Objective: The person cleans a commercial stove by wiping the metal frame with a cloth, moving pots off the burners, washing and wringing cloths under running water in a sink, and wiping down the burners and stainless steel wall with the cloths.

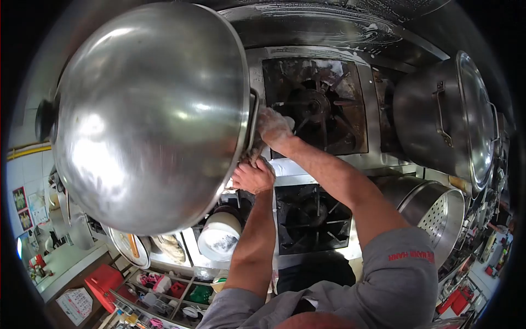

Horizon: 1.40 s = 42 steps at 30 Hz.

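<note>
A huge domed steel lid (153, 115) fills the left of the head view, with a black knob (45, 120) on its far left. The pot under it is mostly hidden; a metal loop handle (253, 116) shows at the right rim. My right hand (275, 127), streaked with white suds, is curled close by that handle, a small pale piece showing past its fingers. Just below, my left hand (255, 176) is closed beside the rim, with a greyish, cloth-like bit (253, 157) above its knuckles. What each hand grips is hard to make out.
A greasy burner (315, 104) lies right of my hands, a second burner (313, 216) nearer me. A tall lidded pot (427, 109) and a perforated steel pot (441, 219) stand at right. A white bowl (219, 238) sits near my left forearm. Suds streak the back wall (323, 22).
</note>
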Tool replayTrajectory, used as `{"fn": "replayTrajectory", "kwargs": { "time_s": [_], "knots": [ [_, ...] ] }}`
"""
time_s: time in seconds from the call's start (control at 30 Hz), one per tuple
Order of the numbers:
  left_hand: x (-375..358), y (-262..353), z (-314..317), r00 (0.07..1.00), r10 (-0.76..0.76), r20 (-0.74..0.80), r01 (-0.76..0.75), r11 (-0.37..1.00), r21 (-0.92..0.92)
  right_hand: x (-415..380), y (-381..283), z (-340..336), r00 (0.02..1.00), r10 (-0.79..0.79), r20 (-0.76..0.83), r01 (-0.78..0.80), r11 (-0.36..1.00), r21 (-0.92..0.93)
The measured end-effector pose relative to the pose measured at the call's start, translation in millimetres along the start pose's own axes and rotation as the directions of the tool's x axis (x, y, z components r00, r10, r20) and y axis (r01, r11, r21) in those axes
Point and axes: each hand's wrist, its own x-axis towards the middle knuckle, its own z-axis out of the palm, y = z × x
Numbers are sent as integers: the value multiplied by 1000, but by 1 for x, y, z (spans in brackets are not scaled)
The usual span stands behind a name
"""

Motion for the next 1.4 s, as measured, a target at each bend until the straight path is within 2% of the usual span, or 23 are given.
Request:
{"fn": "replayTrajectory", "kwargs": {
  "time_s": [0.03, 0.07, 0.1, 0.2, 0.27, 0.33, 0.43, 0.53, 0.6, 0.63, 0.67, 0.7, 0.73, 0.77, 0.8, 0.93, 1.0, 1.07, 1.1, 1.2, 1.3, 1.33, 1.4],
  "knots": [
    [1, 3, -3, 999, -20, 40, 19, 999, 28, 7, 6, -17, 952, 208, 226, -262, 933, 248],
    [0, -2, 0, 999, -12, 48, 10, 999, 34, 12, 10, -28, 814, 326, 481, -535, 742, 404],
    [-1, -6, 5, 999, 36, 3, -36, 998, 51, 21, 18, -30, 810, 332, 483, -542, 737, 404],
    [-1, -6, 4, 996, 85, -34, -83, 995, 58, 58, 57, -23, 877, 480, 20, -402, 710, 578],
    [1, -4, 2, 991, 119, -57, -120, 993, -7, 101, 62, 28, 952, 306, 25, -293, 883, 366],
    [4, -2, -3, 990, 136, -20, -137, 986, -90, 145, 91, 45, 982, 189, -14, -170, 910, 377],
    [3, -2, -3, 987, 157, -30, -160, 982, -105, 168, 114, 48, 954, 294, 60, -284, 820, 498],
    [4, 0, -2, 985, 162, -55, -168, 979, -120, 146, 119, 31, 940, 338, -44, -257, 786, 562],
    [5, 3, -10, 985, 168, -29, -171, 971, -170, 131, 128, 10, 791, 610, -55, -412, 597, 689],
    [6, 4, -12, 984, 174, -36, -178, 968, -177, 136, 137, 16, 756, 598, -266, -304, 681, 667],
    [5, 3, -11, 984, 173, -37, -177, 967, -182, 145, 142, 17, 756, 597, -269, -304, 684, 664],
    [5, 2, -7, 984, 169, -50, -174, 973, -151, 157, 144, 23, 876, 398, -272, -235, 845, 481],
    [4, 0, -6, 984, 170, -58, -175, 977, -120, 162, 142, 33, 956, 193, -219, -127, 951, 283],
    [4, -2, -5, 983, 175, -53, -181, 974, -134, 159, 132, 47, 977, 211, 23, -210, 953, 219],
    [4, -2, -4, 978, 190, -86, -198, 975, -101, 152, 120, 47, 987, 157, -48, -152, 984, 94],
    [4, -2, -3, 979, 189, -77, -194, 979, -62, 85, 72, 16, 997, 56, -54, -38, 957, 288],
    [4, -5, 0, 974, 208, -92, -214, 974, -71, 86, 95, 72, 888, -194, -416, 375, 829, 414],
    [3, -3, -3, 976, 204, -79, -214, 963, -165, 117, 123, 61, 933, -192, -304, 284, 913, 295],
    [2, -7, 0, 974, 213, -82, -221, 970, -105, 139, 129, 61, 994, 50, -99, -25, 970, 242],
    [1, -7, 1, 974, 199, -110, -208, 975, -82, 155, 120, 68, 988, 80, -136, -50, 977, 209],
    [5, -8, 0, 972, 210, -103, -219, 971, -91, 69, 69, 15, 987, 87, -138, -44, 956, 289],
    [4, -6, -1, 971, 218, -98, -228, 968, -105, 58, 76, 31, 887, -125, -444, 270, 921, 280],
    [2, -6, -2, 952, 249, -179, -278, 947, -160, 76, 95, 57, 935, -155, -318, 263, 907, 329]
  ]
}}
